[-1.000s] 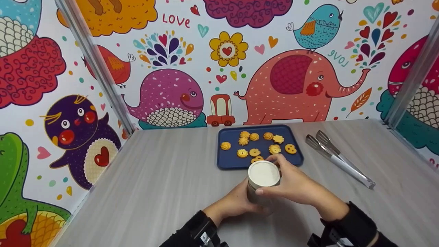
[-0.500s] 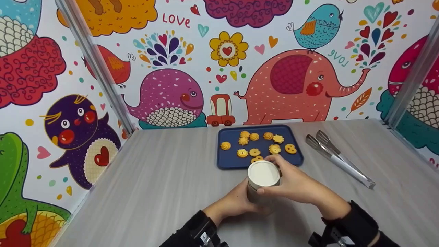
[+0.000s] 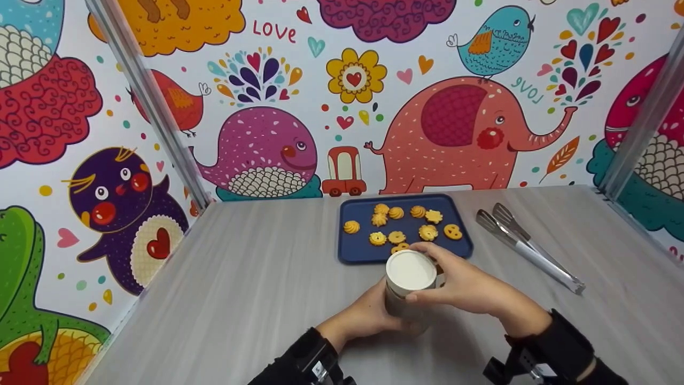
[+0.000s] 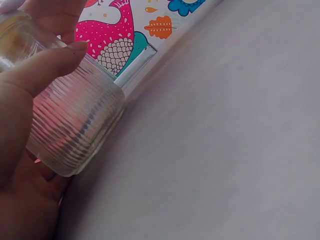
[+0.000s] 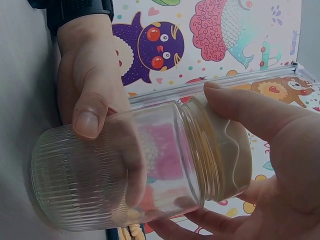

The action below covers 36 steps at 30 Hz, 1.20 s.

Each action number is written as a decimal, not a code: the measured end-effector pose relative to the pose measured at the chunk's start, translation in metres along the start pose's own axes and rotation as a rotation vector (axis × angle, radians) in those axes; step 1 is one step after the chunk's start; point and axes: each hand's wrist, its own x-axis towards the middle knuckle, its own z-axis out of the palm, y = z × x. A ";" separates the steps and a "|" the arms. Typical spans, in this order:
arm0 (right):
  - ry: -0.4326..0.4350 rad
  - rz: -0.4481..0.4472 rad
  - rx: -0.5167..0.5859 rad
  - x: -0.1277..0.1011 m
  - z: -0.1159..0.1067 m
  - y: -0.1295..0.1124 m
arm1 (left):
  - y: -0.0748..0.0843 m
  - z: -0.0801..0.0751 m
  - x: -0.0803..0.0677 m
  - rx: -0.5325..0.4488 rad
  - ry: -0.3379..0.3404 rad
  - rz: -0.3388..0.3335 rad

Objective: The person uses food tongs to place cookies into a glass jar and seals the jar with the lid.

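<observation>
A ribbed clear glass jar (image 5: pixel 115 170) with a white lid (image 3: pixel 410 270) stands on the grey table (image 3: pixel 240 299), just in front of the tray. My left hand (image 3: pixel 368 315) grips the jar's body (image 4: pixel 75 127) from the left. My right hand (image 3: pixel 459 286) curls round the lid (image 5: pixel 232 155), thumb on its near side and fingers over the far rim. The jar looks empty. Behind it lies a dark blue tray (image 3: pixel 347 251) holding several small yellow cookies (image 3: pixel 396 237).
Metal tongs (image 3: pixel 526 246) lie on the table to the right of the tray. Colourful cartoon wall panels (image 3: pixel 267 107) enclose the table at the back and on both sides, with metal corner posts (image 3: pixel 149 101).
My right hand has shifted slightly round the lid, wrist moving a little right and down. The jar and my left hand stay in place.
</observation>
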 end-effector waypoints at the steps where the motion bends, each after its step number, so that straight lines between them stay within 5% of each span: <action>1: -0.003 -0.002 0.002 0.000 0.000 0.000 | 0.000 0.000 0.000 0.001 0.001 0.001; 14: -0.004 -0.010 0.020 -0.001 0.000 0.000 | 0.000 0.001 -0.001 0.025 0.016 0.004; 36: 0.154 0.022 -0.100 -0.001 0.016 -0.007 | 0.001 -0.001 -0.001 -0.012 -0.014 0.026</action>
